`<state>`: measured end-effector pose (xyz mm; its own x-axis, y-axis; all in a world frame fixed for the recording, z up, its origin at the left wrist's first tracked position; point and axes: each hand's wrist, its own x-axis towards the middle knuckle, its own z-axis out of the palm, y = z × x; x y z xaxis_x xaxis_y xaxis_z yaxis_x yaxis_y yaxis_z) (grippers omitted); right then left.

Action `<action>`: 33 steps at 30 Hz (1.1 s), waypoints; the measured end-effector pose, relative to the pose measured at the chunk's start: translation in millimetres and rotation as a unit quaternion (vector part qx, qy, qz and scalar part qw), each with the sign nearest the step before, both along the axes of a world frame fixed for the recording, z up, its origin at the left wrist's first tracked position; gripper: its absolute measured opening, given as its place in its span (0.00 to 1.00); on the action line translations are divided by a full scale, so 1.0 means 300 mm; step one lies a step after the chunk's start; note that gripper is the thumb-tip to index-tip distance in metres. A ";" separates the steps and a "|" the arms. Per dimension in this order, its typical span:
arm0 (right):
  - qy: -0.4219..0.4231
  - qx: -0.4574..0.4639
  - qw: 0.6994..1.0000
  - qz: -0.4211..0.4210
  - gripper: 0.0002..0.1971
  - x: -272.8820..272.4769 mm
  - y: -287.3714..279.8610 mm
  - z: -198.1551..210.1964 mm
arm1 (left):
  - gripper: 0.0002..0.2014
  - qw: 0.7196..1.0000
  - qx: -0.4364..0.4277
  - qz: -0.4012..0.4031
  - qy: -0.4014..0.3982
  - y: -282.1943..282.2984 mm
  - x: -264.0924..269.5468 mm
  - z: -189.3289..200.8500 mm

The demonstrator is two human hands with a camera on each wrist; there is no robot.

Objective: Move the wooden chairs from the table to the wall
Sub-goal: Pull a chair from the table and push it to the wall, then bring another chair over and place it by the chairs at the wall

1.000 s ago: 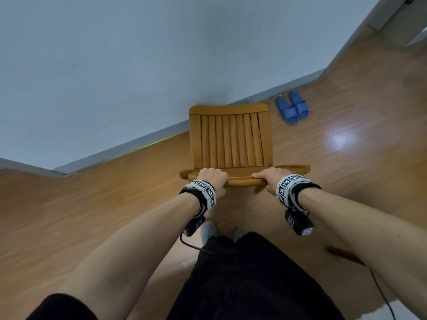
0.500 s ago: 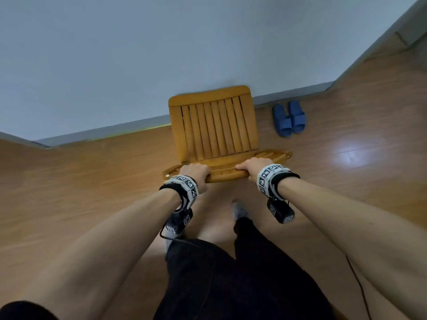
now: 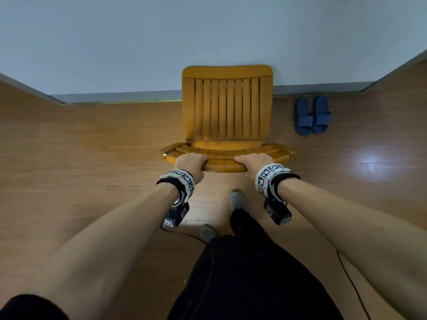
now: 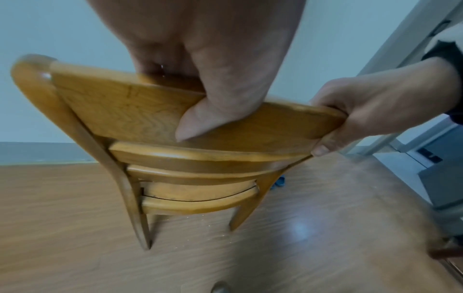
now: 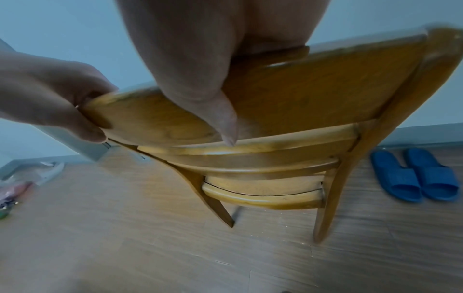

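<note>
left hand [image 3: 190, 163] and right hand [image 3: 251, 161]: fingers curled over top rail of wooden chair [image 3: 227, 109]. chair on floor, seat front near wall [image 3: 161, 38] baseboard. step: final placement. next: nudge flush, let go.

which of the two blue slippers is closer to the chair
The left slipper of the pair, lying beside the wooden chair. The other slipper lies on its far side, farther right along the wall.

You have carried the slatted orange-brown wooden chair [image 3: 227, 107] closer to the pale grey wall [image 3: 208, 31]; its seat front now overlaps the baseboard, squared to it, nearer the blue slippers [image 3: 312, 115].
</note>
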<state>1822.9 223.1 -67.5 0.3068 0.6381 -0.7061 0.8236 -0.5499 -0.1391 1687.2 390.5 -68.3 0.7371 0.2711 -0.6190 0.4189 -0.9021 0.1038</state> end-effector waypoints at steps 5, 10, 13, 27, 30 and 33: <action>0.098 -0.131 0.985 0.055 0.44 0.067 0.094 0.052 | 0.20 0.999 -0.027 0.014 0.021 0.072 -0.022 0.037; 0.049 -0.180 0.977 0.102 0.33 0.087 0.361 0.164 | 0.21 0.992 -0.011 0.124 0.003 0.255 -0.136 0.161; -0.002 -0.071 0.989 0.126 0.20 0.047 0.629 0.246 | 0.26 0.980 0.005 0.200 -0.011 0.457 -0.257 0.261; -0.005 0.075 0.961 0.267 0.05 -0.781 1.907 0.565 | 0.23 0.904 0.116 0.407 -0.064 1.398 -1.207 0.659; 0.015 0.101 0.940 0.325 0.05 -1.022 2.103 0.615 | 0.21 0.882 0.131 0.449 -0.049 1.524 -1.446 0.704; 0.021 0.096 0.919 0.382 0.05 -1.254 2.286 0.631 | 0.22 0.858 0.135 0.495 -0.035 1.628 -1.656 0.715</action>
<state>1446.8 909.0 121.7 -0.3065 0.7707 -0.5587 0.9511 0.2236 -0.2133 1190.5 878.8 146.2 0.0968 0.9119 -0.3989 0.9946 -0.1037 0.0042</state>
